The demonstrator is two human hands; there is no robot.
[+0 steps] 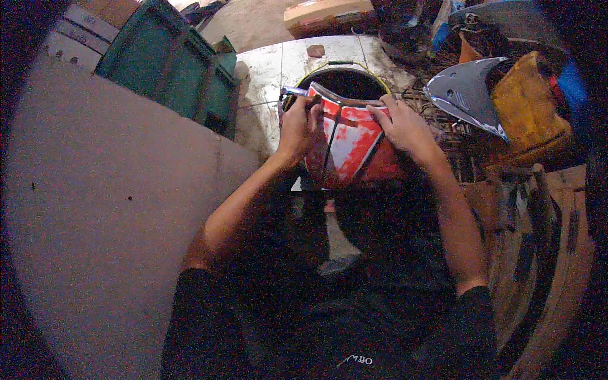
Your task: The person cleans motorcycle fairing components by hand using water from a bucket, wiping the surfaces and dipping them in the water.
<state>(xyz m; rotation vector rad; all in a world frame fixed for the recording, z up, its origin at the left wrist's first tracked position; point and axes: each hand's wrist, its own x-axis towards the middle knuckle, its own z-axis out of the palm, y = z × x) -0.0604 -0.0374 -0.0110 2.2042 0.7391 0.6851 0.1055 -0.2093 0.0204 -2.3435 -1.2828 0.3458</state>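
Observation:
A curved red and white panel (350, 142) with dark stripes stands upright in front of me, over my lap. My left hand (297, 123) is closed on its upper left edge, next to a small dark and metal piece at that corner. My right hand (402, 123) grips the panel's upper right edge, fingers curled over the top. Right behind the panel sits a black bucket (345, 81) with a yellow rim.
A white, stained sheet (266, 82) lies on the floor under the bucket. A green crate (171, 63) stands at the upper left. A silver curved panel (465, 92), a yellow piece (529, 104) and tangled wires are at the right. A cardboard box (326, 16) lies at the top.

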